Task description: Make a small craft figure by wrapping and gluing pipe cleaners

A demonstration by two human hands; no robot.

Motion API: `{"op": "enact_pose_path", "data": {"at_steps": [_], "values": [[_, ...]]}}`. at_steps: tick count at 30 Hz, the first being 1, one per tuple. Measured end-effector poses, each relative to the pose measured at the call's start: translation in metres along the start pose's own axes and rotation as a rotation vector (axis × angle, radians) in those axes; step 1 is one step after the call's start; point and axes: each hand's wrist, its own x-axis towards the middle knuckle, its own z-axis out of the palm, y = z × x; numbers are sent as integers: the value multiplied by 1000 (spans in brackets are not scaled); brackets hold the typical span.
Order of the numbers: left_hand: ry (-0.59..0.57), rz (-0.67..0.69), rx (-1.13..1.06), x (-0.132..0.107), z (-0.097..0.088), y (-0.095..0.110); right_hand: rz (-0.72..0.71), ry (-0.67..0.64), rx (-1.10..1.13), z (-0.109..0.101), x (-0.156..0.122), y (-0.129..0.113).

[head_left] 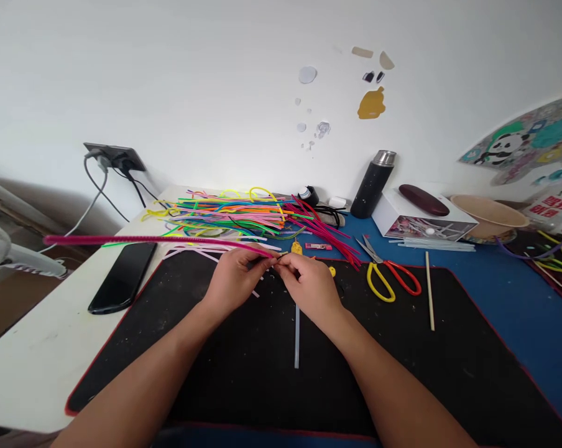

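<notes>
A long magenta pipe cleaner (pixel 136 239) stretches out to the left from my fingertips. My left hand (pixel 237 274) pinches it close to its right end. Against that hand, my right hand (pixel 309 283) is closed in a pinch at the same end, where the fingers hide most of the detail. Below my right hand a translucent glue stick (pixel 296 339) lies lengthwise on the black mat (pixel 244 379). A yellow tool (pixel 296 247) shows just beyond the fingers, mostly covered by the hand.
Behind my hands lies a pile of coloured pipe cleaners (pixel 234 214). Scissors (pixel 378 267) and a wooden stick (pixel 429 291) rest to the right. A phone (pixel 122 278) is at the left. A black flask (pixel 373 185), white box (pixel 421 214) and bowl (pixel 488 211) stand at the back.
</notes>
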Motion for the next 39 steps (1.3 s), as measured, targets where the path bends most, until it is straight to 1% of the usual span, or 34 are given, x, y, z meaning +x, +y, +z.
{"op": "enact_pose_path", "data": {"at_steps": [4,6,8,11,14,17,20,25,34,39], "values": [[-6,25,48,-1,2,0,-30,-25,-103,2,-1,-2],[-18,17,40,-2,2,-1,-4,-38,-96,2,-1,-2],[-13,-41,-2,-2,2,-2,38,-43,-32,3,0,-1],[9,-196,-167,-1,2,-5,95,-32,135,4,1,0],[36,-332,-429,2,3,-5,141,12,304,4,1,0],[57,-411,-674,6,3,-2,177,50,430,4,0,-3],[52,-471,-804,7,4,2,204,76,490,3,0,-6],[31,-478,-800,6,6,4,200,107,513,3,1,-6],[12,-419,-657,5,4,-3,204,111,574,2,0,-9],[2,-413,-720,4,6,-2,216,106,575,0,1,-10]]}}
